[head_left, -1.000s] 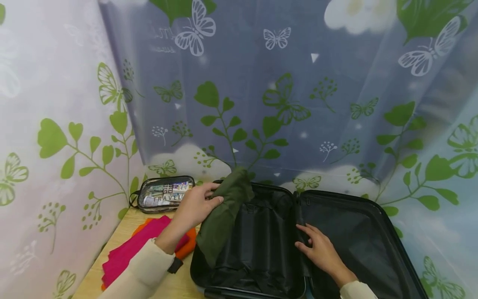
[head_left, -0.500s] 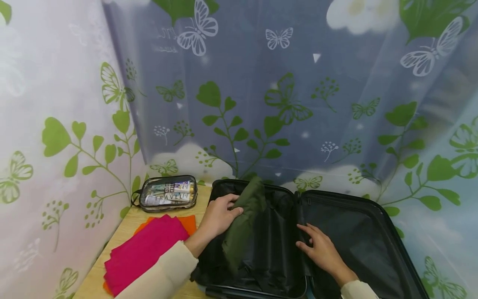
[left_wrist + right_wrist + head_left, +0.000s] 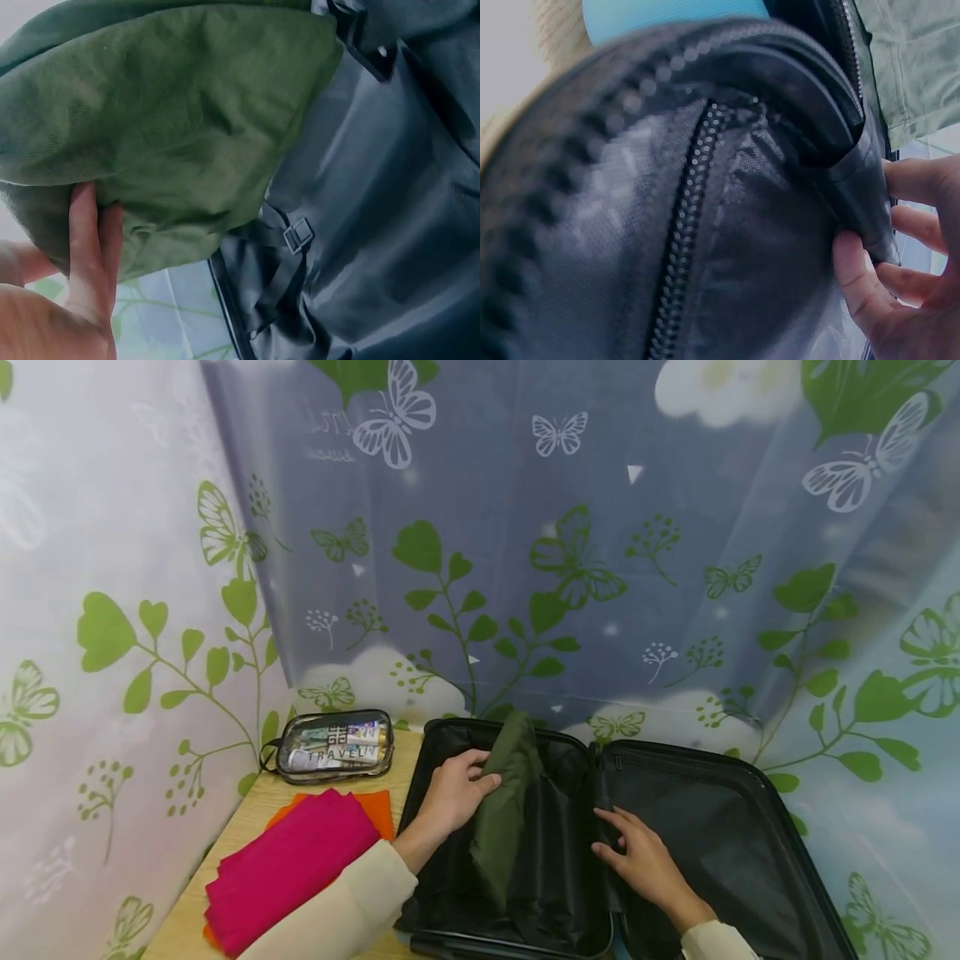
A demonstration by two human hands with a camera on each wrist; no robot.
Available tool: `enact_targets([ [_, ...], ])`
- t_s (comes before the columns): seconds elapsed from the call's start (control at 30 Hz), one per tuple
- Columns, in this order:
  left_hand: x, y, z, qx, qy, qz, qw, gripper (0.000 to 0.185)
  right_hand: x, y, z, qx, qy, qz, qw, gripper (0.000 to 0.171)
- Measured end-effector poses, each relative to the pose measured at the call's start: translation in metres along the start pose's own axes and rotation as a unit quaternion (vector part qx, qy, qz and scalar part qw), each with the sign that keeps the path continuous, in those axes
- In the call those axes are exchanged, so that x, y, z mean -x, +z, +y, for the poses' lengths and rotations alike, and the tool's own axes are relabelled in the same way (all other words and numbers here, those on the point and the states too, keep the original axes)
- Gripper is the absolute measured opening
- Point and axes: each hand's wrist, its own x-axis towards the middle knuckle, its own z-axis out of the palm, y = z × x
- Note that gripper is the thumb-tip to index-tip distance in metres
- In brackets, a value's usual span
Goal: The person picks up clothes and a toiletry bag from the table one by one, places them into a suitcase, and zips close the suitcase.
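Green garment gripped by left hand fingers over open suitcase, right hand fingers pinching its centre divider.

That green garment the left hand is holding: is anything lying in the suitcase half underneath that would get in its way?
Nothing visible does. The left hand grips the folded green garment over the left half of the open black suitcase, where only bare black lining and a strap with a buckle show. The right hand rests at the centre divider.
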Motion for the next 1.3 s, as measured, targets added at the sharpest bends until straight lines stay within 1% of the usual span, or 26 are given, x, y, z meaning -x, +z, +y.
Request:
enact_targets([
  [0.17, -0.003, 0.005, 0.001, 0.028, -0.012, -0.003, 0.9995, 0.049, 0.000, 0.000, 0.000, 0.000, 0.002, 0.000, 1.000, 0.061],
  [0.4, -0.005, 0.012, 0.000, 0.044, -0.014, -0.002, 0.9989, 0.048, -0.001, 0.002, 0.002, 0.001, 0.000, 0.001, 1.000, 0.061],
  [0.63, -0.006, 0.013, -0.010, 0.048, -0.024, 0.003, 0.9986, 0.048, -0.001, 0.002, 0.001, -0.002, 0.001, -0.002, 1.000, 0.061],
  [0.83, -0.008, 0.012, -0.018, 0.048, -0.032, -0.002, 0.9983, 0.048, 0.000, 0.001, 0.000, 0.003, -0.003, 0.002, 1.000, 0.060],
  [0.97, -0.008, 0.009, -0.026, 0.009, -0.030, 0.010, 0.9995, 0.047, 0.000, 0.001, -0.001, -0.002, -0.002, 0.000, 1.000, 0.060],
  [1.07, -0.008, 0.004, -0.033, -0.034, -0.023, 0.032, 0.9986, 0.044, 0.001, 0.001, -0.001, -0.001, -0.001, 0.002, 1.000, 0.060],
  [1.2, -0.007, -0.007, -0.039, -0.086, -0.003, 0.069, 0.9939, 0.043, 0.001, 0.001, 0.000, 0.004, -0.004, 0.003, 1.000, 0.061],
  [1.3, -0.007, -0.018, -0.039, -0.124, 0.029, 0.097, 0.9872, 0.046, 0.001, 0.000, 0.000, 0.004, -0.004, 0.003, 1.000, 0.061],
])
